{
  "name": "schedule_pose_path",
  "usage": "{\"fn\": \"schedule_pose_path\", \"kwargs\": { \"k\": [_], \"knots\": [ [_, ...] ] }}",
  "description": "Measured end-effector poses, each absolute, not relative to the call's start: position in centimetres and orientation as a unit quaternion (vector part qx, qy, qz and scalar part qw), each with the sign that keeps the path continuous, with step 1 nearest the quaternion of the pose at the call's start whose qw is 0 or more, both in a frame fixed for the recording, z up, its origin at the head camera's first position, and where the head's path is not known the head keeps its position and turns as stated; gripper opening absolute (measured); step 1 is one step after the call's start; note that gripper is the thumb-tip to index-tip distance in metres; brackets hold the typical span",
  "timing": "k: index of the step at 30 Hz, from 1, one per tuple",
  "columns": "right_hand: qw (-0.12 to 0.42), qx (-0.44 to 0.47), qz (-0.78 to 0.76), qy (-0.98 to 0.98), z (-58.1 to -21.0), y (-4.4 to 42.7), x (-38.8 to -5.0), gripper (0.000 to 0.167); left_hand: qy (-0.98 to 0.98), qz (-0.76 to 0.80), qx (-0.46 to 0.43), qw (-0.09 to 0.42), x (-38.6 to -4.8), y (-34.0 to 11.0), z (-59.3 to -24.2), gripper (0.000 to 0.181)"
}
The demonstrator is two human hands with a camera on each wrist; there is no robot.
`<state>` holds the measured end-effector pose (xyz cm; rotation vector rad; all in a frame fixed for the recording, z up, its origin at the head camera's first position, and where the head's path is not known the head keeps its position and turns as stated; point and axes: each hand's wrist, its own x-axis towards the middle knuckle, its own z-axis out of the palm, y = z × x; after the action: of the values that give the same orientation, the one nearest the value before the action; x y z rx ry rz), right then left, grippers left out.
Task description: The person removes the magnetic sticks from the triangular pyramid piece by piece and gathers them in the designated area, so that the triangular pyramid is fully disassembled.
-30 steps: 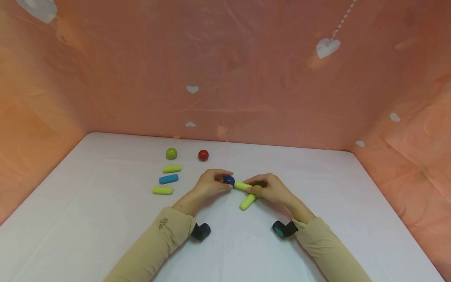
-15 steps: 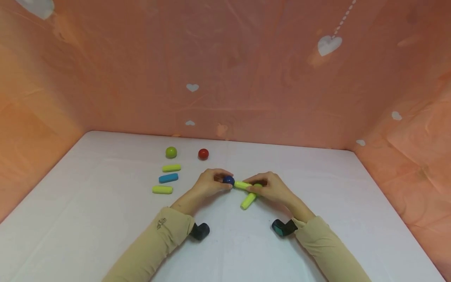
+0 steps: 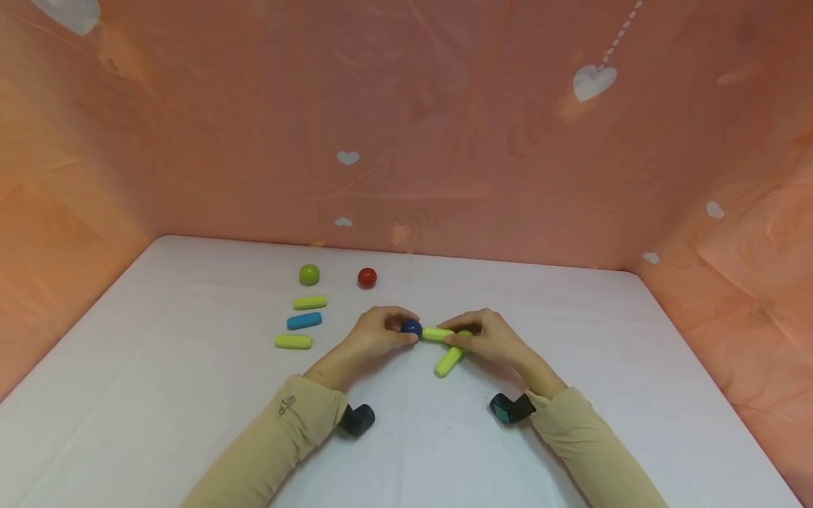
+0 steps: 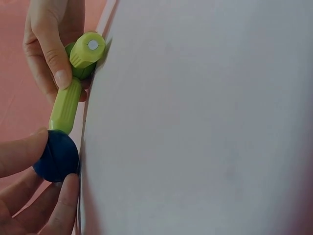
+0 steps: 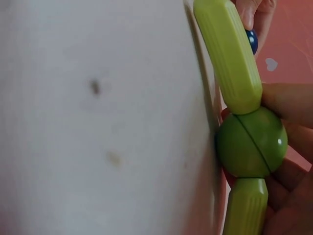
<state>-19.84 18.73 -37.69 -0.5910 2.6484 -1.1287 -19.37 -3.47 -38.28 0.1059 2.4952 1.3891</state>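
While left hand (image 3: 375, 330) pinches blue ball (image 4: 57, 157), right hand (image 3: 493, 340) grips green ball (image 5: 250, 142), sleeve lettering (image 3: 287, 406) blurred

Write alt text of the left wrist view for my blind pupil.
A left hand holds a dark blue ball at one end of a ridged lime-green rod; a right hand grips near its other end, beside a second lime-green rod. A white tabletop lies alongside.

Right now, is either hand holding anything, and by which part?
Left hand: blue ball, pinched by its sides. Right hand: the lime stick leading to that ball, by its end next to the green ball.
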Motion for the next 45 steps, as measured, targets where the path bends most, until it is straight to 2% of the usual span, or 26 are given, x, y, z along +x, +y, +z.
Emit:
{"fn": "schedule_pose_path", "kwargs": {
  "k": [18, 23, 28, 37, 45],
  "knots": [
    [0.082, -0.218, -0.383, 0.894, -38.1, 18.9, -19.5, 0.021, 0.832, 0.526, -0.006, 0.176, -19.2, -4.0, -38.2, 0.030],
    [0.072, -0.209, -0.374, 0.901, -38.0, 19.3, -19.3, 0.020, 0.821, 0.543, -0.047, 0.166, -19.3, -4.9, -38.2, 0.032],
    [0.082, -0.196, -0.378, 0.901, -38.0, 19.8, -18.9, 0.019, 0.832, 0.527, -0.040, 0.167, -19.3, -4.9, -38.2, 0.033],
    [0.094, -0.194, -0.394, 0.893, -38.1, 20.2, -18.9, 0.021, 0.827, 0.539, -0.071, 0.144, -20.1, -4.7, -38.2, 0.037],
    [0.096, -0.192, -0.387, 0.897, -38.1, 20.1, -18.9, 0.022, 0.830, 0.546, -0.065, 0.091, -21.4, -3.0, -37.9, 0.038]
  ]
}}
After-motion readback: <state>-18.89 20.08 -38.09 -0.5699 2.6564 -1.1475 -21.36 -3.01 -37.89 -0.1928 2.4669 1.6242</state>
